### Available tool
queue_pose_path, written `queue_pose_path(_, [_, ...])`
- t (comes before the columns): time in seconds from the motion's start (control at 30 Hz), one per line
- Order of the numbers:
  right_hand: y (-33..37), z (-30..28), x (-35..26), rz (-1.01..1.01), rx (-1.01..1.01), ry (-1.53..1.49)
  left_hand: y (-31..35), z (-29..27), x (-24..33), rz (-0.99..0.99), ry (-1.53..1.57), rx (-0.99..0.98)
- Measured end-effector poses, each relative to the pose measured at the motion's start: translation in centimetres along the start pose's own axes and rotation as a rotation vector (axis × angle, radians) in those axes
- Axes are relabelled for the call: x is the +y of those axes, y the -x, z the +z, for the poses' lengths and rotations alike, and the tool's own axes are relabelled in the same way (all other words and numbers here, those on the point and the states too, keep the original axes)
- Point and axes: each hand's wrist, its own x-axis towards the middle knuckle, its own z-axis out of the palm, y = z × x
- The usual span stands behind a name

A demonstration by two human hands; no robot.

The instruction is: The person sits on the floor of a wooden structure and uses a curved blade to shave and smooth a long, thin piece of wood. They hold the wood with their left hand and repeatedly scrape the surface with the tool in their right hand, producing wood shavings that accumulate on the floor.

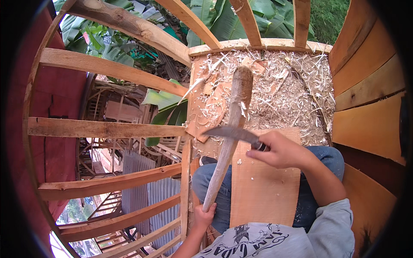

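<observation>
Knife (234,133), curved dark metal, clenched in my right hand (282,149), crosses the brown-tipped wooden stick (224,158), left hand (203,216) gripping its base: shaving, I judge; next, angle shallow.

Soft daylight reaches me through the open slats (107,129), bright enough that the pale shavings (275,96) show clearly, with only gentle shadows around my lap. Low on my left, the outdoors washes out nearly white. My knife (232,132) looks slightly smeared. The fisheye lens bows the slats and the wooden wall (365,133) near the rim, and black swallows the corners
</observation>
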Motion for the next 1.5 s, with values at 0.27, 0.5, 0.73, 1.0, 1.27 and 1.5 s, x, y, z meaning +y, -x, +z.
queue_pose_path(0.27, [0.2,-2.9,1.8,0.119,0.282,0.012,0.0,0.2,1.5,0.011,0.024,-0.008])
queue_pose_path(0.5, [-0.5,-2.2,1.5,-0.087,0.756,0.172,-0.1,0.1,-0.1,-0.024,0.054,0.007])
queue_pose_path(0.73, [0.8,-0.9,0.4,-0.074,0.161,-0.054,0.0,0.0,0.2,-0.052,0.05,-0.003])
queue_pose_path(1.0, [0.1,-2.7,2.0,0.014,0.144,-0.051,0.3,0.3,1.5,-0.02,0.067,0.024])
queue_pose_path(1.27, [-0.8,-2.9,1.4,0.067,0.194,-0.104,0.2,0.2,0.0,-0.034,0.006,0.02])
queue_pose_path(1.5, [-1.2,-3.3,1.9,0.022,0.274,-0.067,-0.1,0.4,0.1,-0.069,0.016,0.023])
